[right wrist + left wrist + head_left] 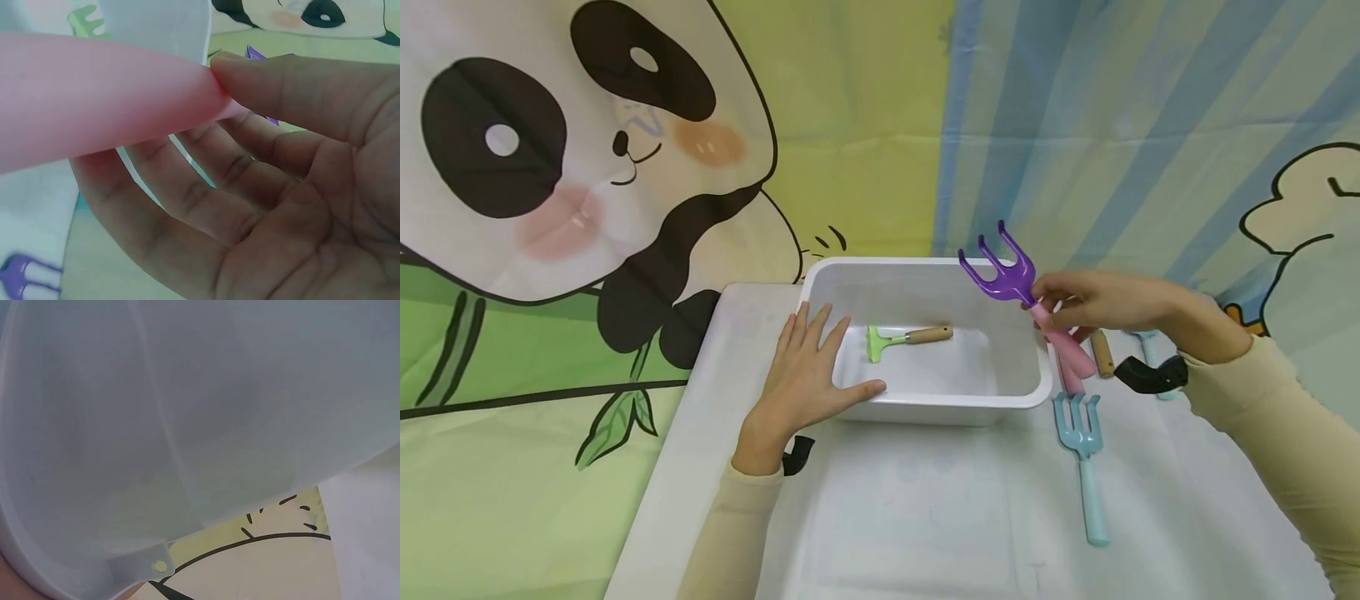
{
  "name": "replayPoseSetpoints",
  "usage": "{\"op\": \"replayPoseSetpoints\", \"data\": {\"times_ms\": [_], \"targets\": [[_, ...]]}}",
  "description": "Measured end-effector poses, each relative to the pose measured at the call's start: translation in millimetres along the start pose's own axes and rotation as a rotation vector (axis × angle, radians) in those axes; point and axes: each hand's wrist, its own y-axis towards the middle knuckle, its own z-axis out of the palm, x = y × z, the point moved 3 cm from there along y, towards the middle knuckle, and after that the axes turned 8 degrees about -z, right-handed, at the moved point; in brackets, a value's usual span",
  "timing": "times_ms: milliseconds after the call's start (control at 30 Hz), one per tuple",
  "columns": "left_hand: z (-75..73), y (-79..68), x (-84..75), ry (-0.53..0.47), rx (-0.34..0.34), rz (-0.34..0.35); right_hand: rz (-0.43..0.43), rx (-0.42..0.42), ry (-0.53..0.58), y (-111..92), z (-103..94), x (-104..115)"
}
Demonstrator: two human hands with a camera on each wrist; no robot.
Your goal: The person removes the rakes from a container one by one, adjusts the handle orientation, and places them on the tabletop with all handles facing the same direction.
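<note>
My right hand (pixel 1093 302) pinches the pink handle of a purple three-pronged hand fork (pixel 1011 279), raised over the bin's right side with its prongs pointing up and left. The right wrist view shows thumb and fingers on that pink handle (pixel 106 100). My left hand (pixel 805 371), fingers spread, rests on the left rim of a white plastic bin (pixel 910 404). Inside the bin lies a small green rake (pixel 891 340) with a wooden handle. The bin's pale wall (pixel 206 412) fills most of the left wrist view.
On the white table (pixel 917 517), a light-blue hand fork (pixel 1090 475) lies right of the bin. Behind it are another pink handle (pixel 1070 377), a wooden handle (pixel 1102 354) and a partly hidden light-blue tool (pixel 1150 350). A panda-printed cloth (pixel 850 125) stands behind.
</note>
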Motion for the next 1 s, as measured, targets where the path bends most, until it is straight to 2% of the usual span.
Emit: {"op": "replayPoseSetpoints", "data": {"times_ms": [267,500,667,1000], "targets": [[-1.1,-1.7,-1.2,-0.005,0.001,-0.006,0.011,-0.159,-0.016,-63.9,14.6,-44.4],[-1.5,-0.8,-2.4,-0.002,0.003,-0.005,-0.01,-0.234,0.08,-109.5,39.4,-99.9],[-1.2,-1.4,-1.4,-0.002,0.004,-0.008,0.062,-0.264,0.203,-127.1,61.0,-139.6],[-1.1,-1.0,-1.0,-0.006,-0.006,-0.005,0.281,-0.311,0.369,-139.7,100.7,-208.0]]}}
